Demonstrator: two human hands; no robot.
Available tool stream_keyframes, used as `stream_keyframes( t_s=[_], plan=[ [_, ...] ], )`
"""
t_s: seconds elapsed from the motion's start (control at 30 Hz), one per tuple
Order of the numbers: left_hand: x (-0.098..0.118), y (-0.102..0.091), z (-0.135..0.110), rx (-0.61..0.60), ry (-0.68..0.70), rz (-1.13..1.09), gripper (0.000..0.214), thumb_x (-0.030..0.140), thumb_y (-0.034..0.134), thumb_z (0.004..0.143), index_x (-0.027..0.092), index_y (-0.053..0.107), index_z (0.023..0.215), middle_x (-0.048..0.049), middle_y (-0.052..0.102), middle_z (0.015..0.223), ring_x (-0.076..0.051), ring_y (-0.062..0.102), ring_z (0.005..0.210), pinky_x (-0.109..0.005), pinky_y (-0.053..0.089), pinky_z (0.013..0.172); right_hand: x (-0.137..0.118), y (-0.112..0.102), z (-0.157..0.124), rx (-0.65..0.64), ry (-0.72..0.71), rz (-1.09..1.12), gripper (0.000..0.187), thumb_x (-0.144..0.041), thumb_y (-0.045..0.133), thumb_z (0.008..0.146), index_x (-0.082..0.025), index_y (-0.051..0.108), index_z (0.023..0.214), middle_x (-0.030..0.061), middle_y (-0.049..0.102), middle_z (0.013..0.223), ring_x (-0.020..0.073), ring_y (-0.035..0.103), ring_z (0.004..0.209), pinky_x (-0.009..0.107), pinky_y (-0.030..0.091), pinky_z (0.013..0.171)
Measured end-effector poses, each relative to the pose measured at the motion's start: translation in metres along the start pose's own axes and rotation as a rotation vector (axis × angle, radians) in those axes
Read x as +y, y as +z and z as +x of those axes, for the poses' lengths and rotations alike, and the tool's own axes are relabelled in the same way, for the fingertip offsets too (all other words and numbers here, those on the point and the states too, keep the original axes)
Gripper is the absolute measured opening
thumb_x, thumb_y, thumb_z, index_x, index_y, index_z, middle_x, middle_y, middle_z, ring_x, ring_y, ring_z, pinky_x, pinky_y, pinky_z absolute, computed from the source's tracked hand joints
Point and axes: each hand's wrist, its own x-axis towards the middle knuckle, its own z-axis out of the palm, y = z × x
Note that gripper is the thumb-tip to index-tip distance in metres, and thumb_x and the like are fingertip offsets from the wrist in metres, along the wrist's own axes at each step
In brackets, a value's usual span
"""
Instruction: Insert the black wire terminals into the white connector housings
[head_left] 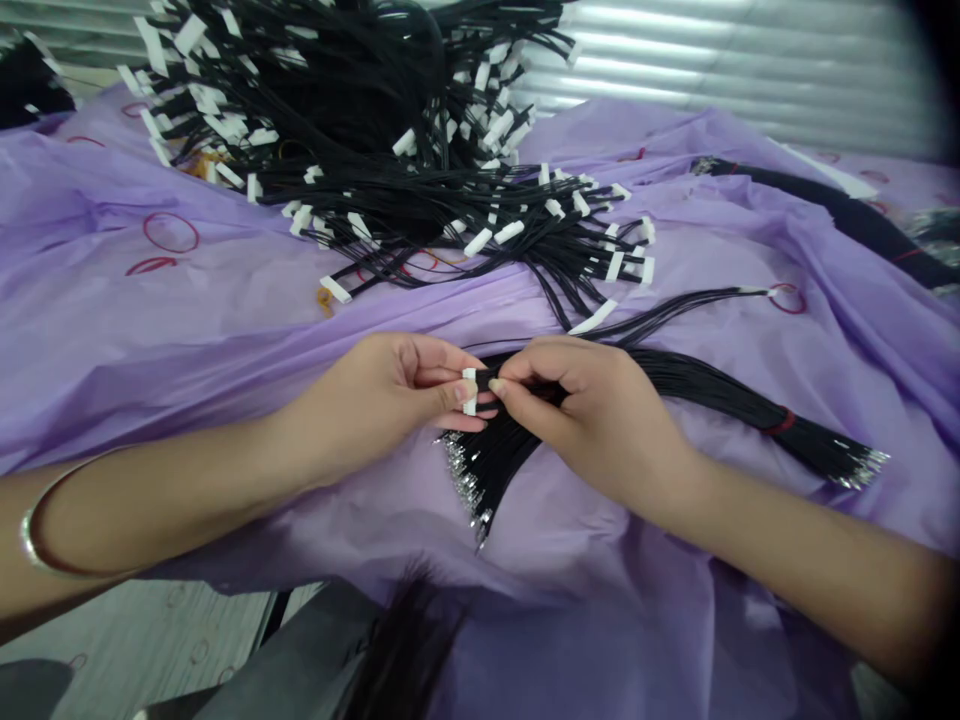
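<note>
My left hand (420,385) pinches a small white connector (469,391) between thumb and fingers. Black wires run from its right side toward my right hand (577,400), whose thumb and forefinger are closed on a black wire close to the connector. The wire's tip is hidden by the fingers. Beneath both hands lies a bundle of black wires (517,440) with silvery metal terminals fanned out at its lower left end. Its other part stretches right, where a red rubber band (780,422) goes round wires that end in more metal terminals.
A big heap of black wires with white connectors (360,110) fills the back. A thin wire strand (675,305) reaches right to a red band. Another dark bundle (825,210) lies back right. Wrinkled purple cloth (247,320) covers the table; loose red bands (171,232) lie on it.
</note>
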Motion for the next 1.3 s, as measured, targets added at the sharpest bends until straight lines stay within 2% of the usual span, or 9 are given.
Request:
stream_keyframes(
  t_s=[0.27,0.43,0.53,0.63,0.7,0.83,1.03,1.23,1.3],
  plan=[
    [0.001,0.002,-0.001,-0.012,0.004,-0.015,0.007,0.010,0.066,0.075,0.016,0.068,0.079,0.0009,0.069,0.075,-0.012,0.067,0.075,-0.022,0.056,0.073,0.000,-0.003,0.001,-0.048,-0.052,-0.052,0.015,-0.006,0.055,0.081,-0.015,0.059,0.069,-0.0014,0.056,0.066,0.0108,0.051,0.064,0.022,0.038,0.061],
    [0.002,-0.006,0.003,-0.007,0.063,-0.112,0.010,0.013,0.063,0.079,0.013,0.065,0.090,-0.0005,0.070,0.081,-0.013,0.068,0.081,-0.020,0.055,0.074,-0.008,-0.021,-0.002,0.113,-0.265,-0.404,0.010,-0.019,0.055,0.088,-0.013,0.062,0.090,0.0119,0.057,0.096,0.0233,0.050,0.092,0.037,0.040,0.083],
    [0.004,-0.010,0.006,0.043,0.084,-0.184,0.009,0.012,0.064,0.080,0.012,0.064,0.088,-0.0013,0.069,0.079,-0.014,0.068,0.082,-0.017,0.054,0.068,-0.008,-0.025,-0.005,0.002,-0.355,-0.454,0.013,-0.018,0.052,0.090,-0.014,0.064,0.087,0.0094,0.057,0.090,0.0215,0.051,0.085,0.036,0.042,0.077],
    [0.006,-0.012,0.009,0.069,0.065,-0.213,0.006,0.011,0.064,0.079,0.011,0.064,0.085,-0.0035,0.068,0.078,-0.014,0.067,0.080,-0.017,0.054,0.063,0.000,-0.019,-0.003,-0.192,-0.325,-0.426,0.011,-0.017,0.055,0.089,-0.014,0.065,0.085,0.0074,0.058,0.088,0.0208,0.051,0.085,0.035,0.043,0.077],
    [0.007,-0.012,0.009,0.077,0.058,-0.215,0.006,0.011,0.063,0.080,0.011,0.063,0.086,-0.0042,0.068,0.080,-0.014,0.067,0.081,-0.017,0.054,0.063,0.006,-0.015,0.000,-0.224,-0.304,-0.368,0.010,-0.017,0.056,0.088,-0.015,0.065,0.085,0.0072,0.058,0.089,0.0203,0.051,0.085,0.035,0.043,0.078],
    [0.007,-0.013,0.009,0.046,0.046,-0.222,0.004,0.011,0.063,0.080,0.011,0.064,0.084,-0.0024,0.067,0.078,-0.012,0.067,0.081,-0.016,0.053,0.065,0.008,-0.013,0.004,-0.238,-0.295,-0.190,0.008,-0.014,0.054,0.088,-0.013,0.061,0.085,0.0070,0.058,0.090,0.0184,0.051,0.087,0.033,0.042,0.081],
    [0.007,-0.013,0.008,0.014,0.015,-0.219,0.008,0.010,0.064,0.079,0.014,0.066,0.084,0.0002,0.068,0.072,-0.008,0.064,0.068,-0.017,0.053,0.065,0.000,-0.014,0.002,-0.151,-0.194,0.060,0.014,-0.009,0.054,0.087,-0.018,0.062,0.095,0.0007,0.062,0.085,0.0112,0.055,0.076,0.022,0.043,0.069],
    [0.008,-0.012,0.007,-0.018,0.038,-0.216,0.010,0.008,0.060,0.080,0.013,0.067,0.083,0.0007,0.068,0.070,-0.009,0.065,0.069,-0.016,0.054,0.063,-0.003,-0.011,0.001,-0.135,-0.244,0.063,0.007,-0.008,0.055,0.083,-0.013,0.059,0.085,0.0061,0.056,0.092,0.0135,0.053,0.087,0.025,0.043,0.078],
    [0.008,-0.011,0.007,-0.013,0.033,-0.217,0.010,0.007,0.061,0.079,0.013,0.067,0.083,0.0008,0.068,0.069,-0.008,0.065,0.066,-0.016,0.054,0.062,-0.005,-0.012,0.001,-0.134,-0.227,0.052,0.006,-0.010,0.053,0.085,-0.014,0.057,0.082,0.0038,0.056,0.084,0.0122,0.051,0.079,0.023,0.042,0.071]
  ],
)
